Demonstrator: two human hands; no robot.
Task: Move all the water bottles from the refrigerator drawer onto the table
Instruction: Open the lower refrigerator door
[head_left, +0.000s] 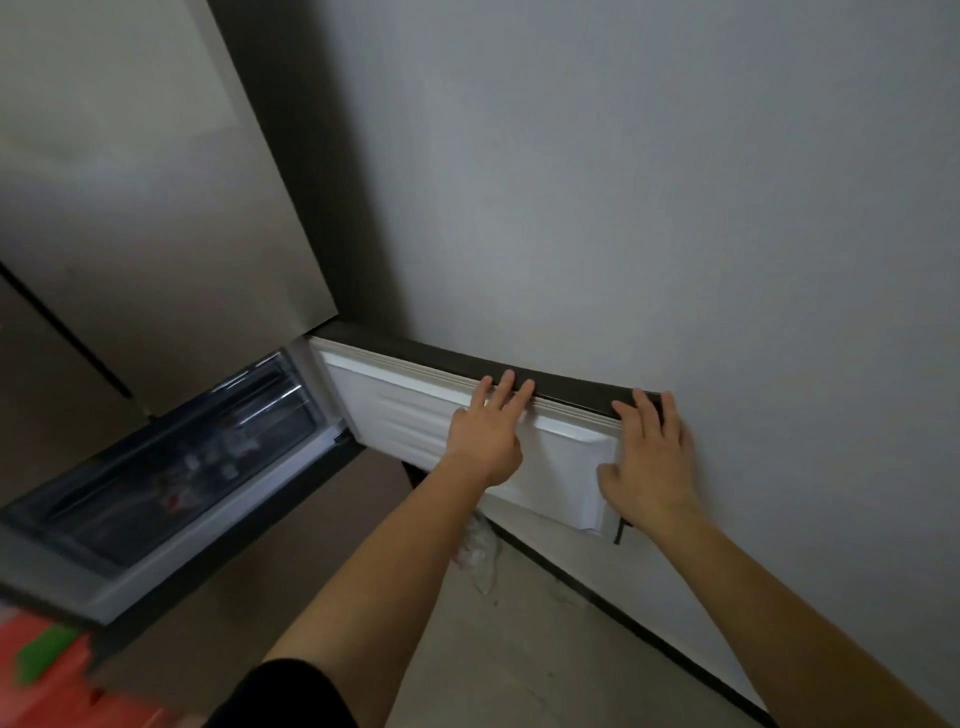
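Both arms stretch to the open fridge door (395, 415). The left hand (485, 434) and right hand (649, 462) lie flat on its inner side, fingertips on the top edge, gripping nothing

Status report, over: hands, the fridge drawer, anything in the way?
Left hand and right hand flat on open lower fridge door, holding nothing. Drawer exposed, contents too blurred to tell. Drawer front unobstructed.
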